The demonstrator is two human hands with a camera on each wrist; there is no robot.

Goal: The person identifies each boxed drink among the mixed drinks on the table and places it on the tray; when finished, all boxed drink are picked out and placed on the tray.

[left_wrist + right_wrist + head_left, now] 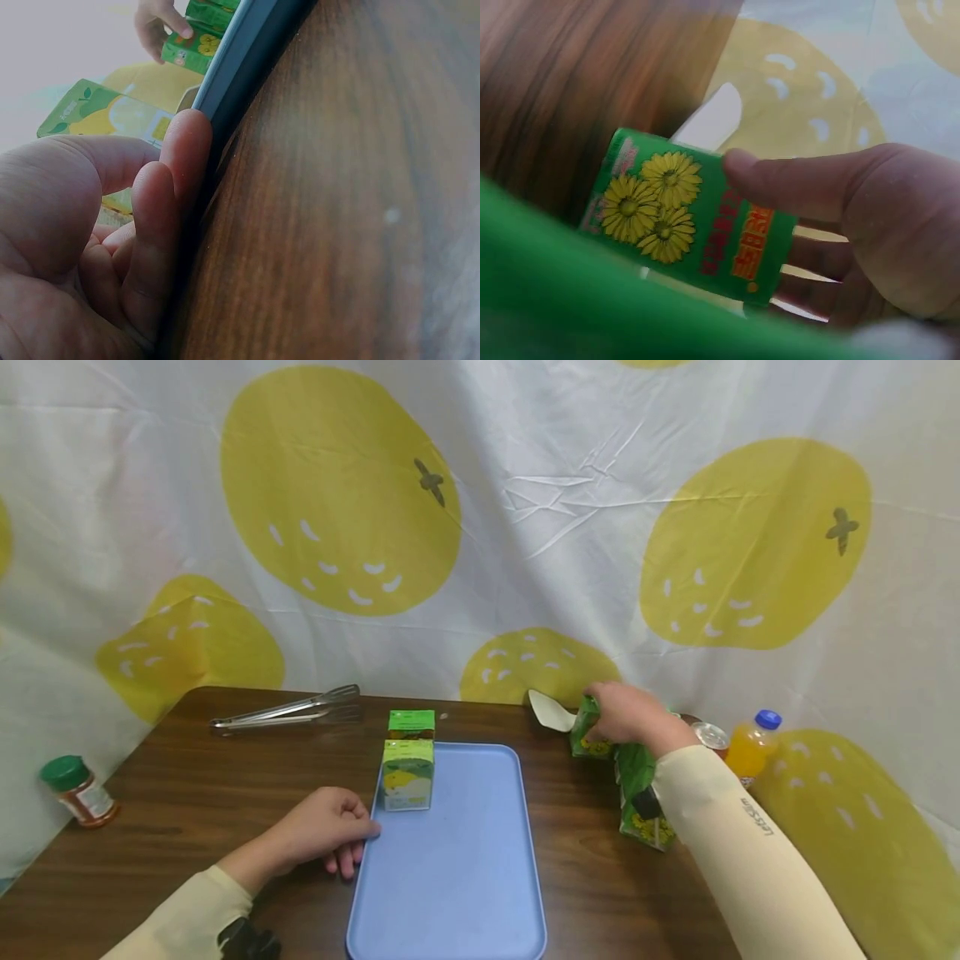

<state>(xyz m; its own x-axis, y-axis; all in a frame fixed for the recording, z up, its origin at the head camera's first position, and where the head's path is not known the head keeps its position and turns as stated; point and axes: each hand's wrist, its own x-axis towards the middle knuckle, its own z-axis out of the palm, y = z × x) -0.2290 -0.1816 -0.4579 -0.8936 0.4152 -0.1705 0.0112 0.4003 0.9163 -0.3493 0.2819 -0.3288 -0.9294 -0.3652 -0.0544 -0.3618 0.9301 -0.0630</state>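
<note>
In the head view, my left hand (326, 831) is at the left rim of a blue tray (457, 877). Thumb and index finger pinch that rim (217, 67), the other fingers curled below. At the right, my right hand (626, 717) grips a green drink carton (667, 202) printed with yellow flowers, its thumb across one face and fingers on the opposite side. Another green flowered carton (643, 835) stands close below that hand, partly hidden by the wrist. On the tray's far left corner stands a pear-pictured drink carton (407, 777), with a green-topped carton (412, 720) behind it.
Metal tongs (288, 712) lie at the back left, and a green-capped spice jar (80, 791) stands at the far left. A white spatula-like blade (551, 711) lies behind the right hand. Beyond the right forearm are a can (711, 737) and an orange drink bottle (752, 747). A patterned curtain hangs behind the table.
</note>
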